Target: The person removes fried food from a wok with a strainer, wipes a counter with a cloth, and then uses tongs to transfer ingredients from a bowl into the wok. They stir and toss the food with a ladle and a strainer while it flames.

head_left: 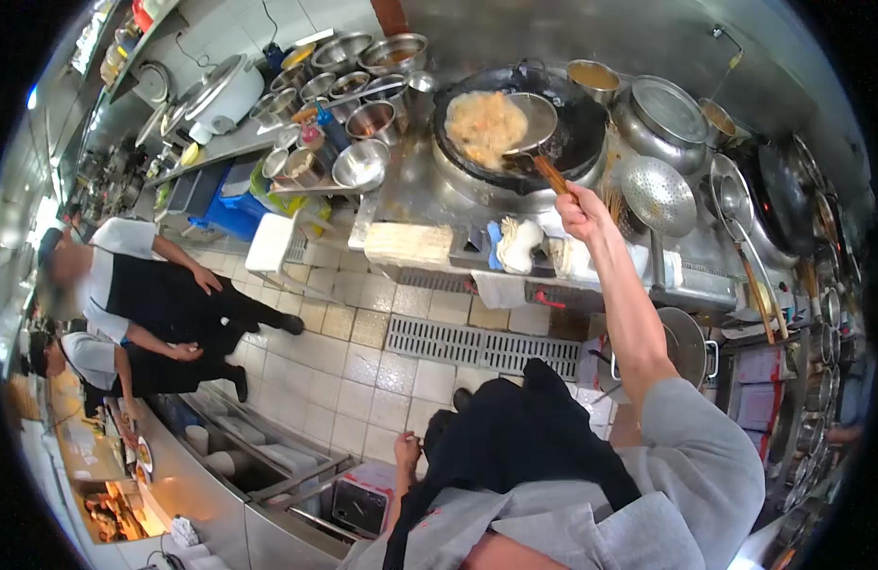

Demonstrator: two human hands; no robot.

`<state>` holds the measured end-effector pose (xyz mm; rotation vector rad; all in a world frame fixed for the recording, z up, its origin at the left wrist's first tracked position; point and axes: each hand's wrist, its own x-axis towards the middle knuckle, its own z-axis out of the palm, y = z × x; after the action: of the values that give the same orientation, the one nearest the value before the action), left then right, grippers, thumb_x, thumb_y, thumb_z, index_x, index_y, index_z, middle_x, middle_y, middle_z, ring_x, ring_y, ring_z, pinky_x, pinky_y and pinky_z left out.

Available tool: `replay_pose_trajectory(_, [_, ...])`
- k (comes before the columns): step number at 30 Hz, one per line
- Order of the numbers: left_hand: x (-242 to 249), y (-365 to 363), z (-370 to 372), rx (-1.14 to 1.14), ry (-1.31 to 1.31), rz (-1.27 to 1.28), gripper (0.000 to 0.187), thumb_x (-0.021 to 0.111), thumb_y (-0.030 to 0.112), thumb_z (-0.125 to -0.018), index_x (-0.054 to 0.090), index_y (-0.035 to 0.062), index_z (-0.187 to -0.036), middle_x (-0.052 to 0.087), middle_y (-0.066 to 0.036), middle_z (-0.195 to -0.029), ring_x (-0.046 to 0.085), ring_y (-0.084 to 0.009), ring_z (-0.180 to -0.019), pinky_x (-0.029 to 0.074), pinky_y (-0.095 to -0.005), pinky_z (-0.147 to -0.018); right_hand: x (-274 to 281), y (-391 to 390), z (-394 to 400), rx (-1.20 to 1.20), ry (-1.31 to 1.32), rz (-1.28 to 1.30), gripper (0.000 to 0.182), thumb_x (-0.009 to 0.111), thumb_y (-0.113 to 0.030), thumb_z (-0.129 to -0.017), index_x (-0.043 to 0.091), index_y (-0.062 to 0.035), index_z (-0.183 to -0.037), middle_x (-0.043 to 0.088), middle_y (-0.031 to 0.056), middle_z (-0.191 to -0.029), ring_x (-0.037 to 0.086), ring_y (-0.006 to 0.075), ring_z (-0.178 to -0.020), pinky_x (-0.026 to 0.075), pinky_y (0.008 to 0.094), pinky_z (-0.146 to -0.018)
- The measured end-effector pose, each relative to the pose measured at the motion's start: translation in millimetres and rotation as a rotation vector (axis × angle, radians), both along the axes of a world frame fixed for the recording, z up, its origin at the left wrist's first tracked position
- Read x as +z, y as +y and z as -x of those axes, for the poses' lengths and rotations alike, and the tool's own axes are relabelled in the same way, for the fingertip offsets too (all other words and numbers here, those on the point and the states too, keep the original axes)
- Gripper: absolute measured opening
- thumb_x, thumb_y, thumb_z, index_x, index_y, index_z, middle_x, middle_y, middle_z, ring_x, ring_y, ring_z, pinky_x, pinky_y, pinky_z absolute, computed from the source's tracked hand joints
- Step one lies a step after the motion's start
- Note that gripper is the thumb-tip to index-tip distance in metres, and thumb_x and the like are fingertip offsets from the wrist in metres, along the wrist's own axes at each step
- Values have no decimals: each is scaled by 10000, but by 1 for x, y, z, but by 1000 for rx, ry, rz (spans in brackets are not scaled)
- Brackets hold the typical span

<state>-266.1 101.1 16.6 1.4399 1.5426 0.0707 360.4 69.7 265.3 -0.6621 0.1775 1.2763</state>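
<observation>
– What does the right hand hold?
– Its grip is closed on a wooden-handled steel ladle, long axis running far-left into the round black wok, beside pale clumped food.
– The left hand?
– Hanging near the apron; grip unclear.

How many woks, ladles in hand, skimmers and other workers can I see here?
Black round woks: 2
Wooden-handled steel ladle, in right hand: 1
Round perforated steel skimmer: 1
Co-workers in black aprons: 2
Total: 6

Rice cooker, skimmer, floor drain.
</observation>
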Motion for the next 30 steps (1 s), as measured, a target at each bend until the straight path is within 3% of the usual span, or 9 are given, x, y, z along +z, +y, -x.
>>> replay_pose_trajectory(5, [6, -2, -10, -37, 45, 35, 334, 583, 89, -744, 575, -25, -1057, 613, -125, -671, 585, -179, -519, 458, -284, -453, 51, -35, 35, -159, -404, 224, 150, 443, -253, -932, 461, -107, -909, 416, 10, -591, 257, 55, -348, 146, 212, -280])
replay_pose_trajectory(10, [-4, 8, -18, -191, 82, -57, 375, 587, 98, -726, 575, -28, -1078, 611, -113, -654, 603, -178, -563, 466, -302, -481, 74, -52, 41, -123, -850, 468, 359, 474, -202, -912, 466, -128, -1263, 436, -22, -617, 305, 33, -397, 227, 195, -337])
replay_pose_trajectory(12, [-59, 28, -5, -338, 157, -55, 384, 583, 103, -731, 569, -30, -1091, 621, -118, -699, 619, -185, -605, 480, -316, -512, 52, -63, 33, -164, -1088, 440, 363, 479, -194, -909, 479, -101, -1260, 419, -37, -623, 327, 36, -445, 262, 203, -384])
replay_pose_trajectory(14, [-8, 23, -41, -196, 62, 3, 383, 578, 110, -735, 566, -30, -1092, 623, -124, -732, 621, -190, -612, 482, -310, -512, 60, -79, 41, -183, -1270, 483, 372, 495, -173, -901, 502, -38, -1247, 424, -59, -649, 352, 32, -541, 310, 209, -476])
replay_pose_trajectory(17, [10, 19, -64, -52, -19, 25, 371, 561, 110, -749, 563, -43, -1087, 627, -133, -782, 613, -198, -630, 476, -304, -544, 75, -106, 57, -203, -1394, 555, 404, 517, -171, -889, 480, 15, -1246, 591, 40, -817, 489, 85, -634, 407, 229, -568])
replay_pose_trajectory(19, [28, 20, -84, -47, 46, 40, 369, 566, 124, -746, 580, -60, -1065, 639, -148, -802, 607, -212, -699, 473, -320, -635, 89, -107, 67, -15, -1279, 746, 413, 515, -164, -878, 476, 42, -1234, 627, 151, -1016, 584, 193, -811, 457, 308, -730])
replay_pose_trajectory(20, [7, 23, -79, -52, -17, 50, 363, 557, 85, -753, 553, -30, -1097, 616, -110, -735, 594, -172, -557, 464, -290, -470, 58, -97, 52, -100, -1444, 658, 412, 516, -165, -872, 476, 32, -1232, 627, 180, -998, 596, 244, -808, 457, 326, -737])
replay_pose_trajectory(23, [16, 20, -94, -232, -2, -33, 345, 572, 101, -752, 566, -15, -1077, 619, -105, -722, 593, -164, -549, 464, -287, -469, 9, -59, 14, -180, -1611, 667, 399, 522, -178, -858, 490, 1, -1214, 601, 262, -930, 595, 381, -848, 453, 378, -753])
replay_pose_trajectory(30, [-15, 29, -105, -68, 33, -16, 309, 592, 121, -747, 582, 7, -1034, 636, -101, -715, 607, -162, -567, 479, -295, -515, 9, -57, 18, -275, -1575, 616, 374, 502, -211, -858, 517, -89, -1212, 610, 252, -864, 583, 414, -849, 452, 424, -745])
